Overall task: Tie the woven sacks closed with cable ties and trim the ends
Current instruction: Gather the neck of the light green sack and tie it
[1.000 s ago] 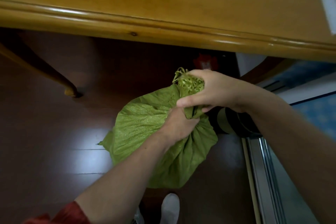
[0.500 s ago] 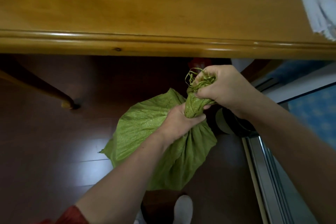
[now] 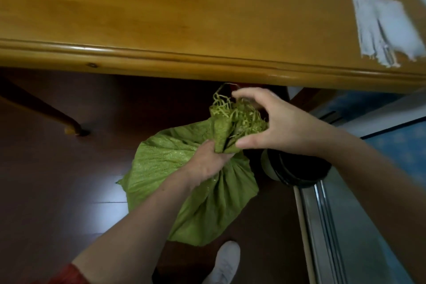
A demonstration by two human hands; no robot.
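A green woven sack (image 3: 184, 180) sits full on the dark wooden floor (image 3: 57, 191), just below the edge of a wooden counter (image 3: 161, 18), as a person bends over it to close it. The left hand (image 3: 207, 163) grips the gathered neck (image 3: 222, 140), fingers curled tight round the pleated cloth where it narrows. The right hand (image 3: 276, 122) is spread above and beside the frayed mouth (image 3: 235, 115), its fingers uncurled and arched over the loose green strands and its thumb just under the bunch, holding nothing firmly. No cable tie can be seen in either hand, so the work appears to be at the gathering stage. To do it well, the left grip should sit low and firm, the right hand should draw the stray folds into one compact twist, and enough neck should stand above the fist for a tie to bite without slipping off. Beside the sack stands a round black container (image 3: 297, 168). A white shoe (image 3: 224, 260) shows near its base, and a scrap of white woven sacking (image 3: 387, 27) lies on the counter's far right.
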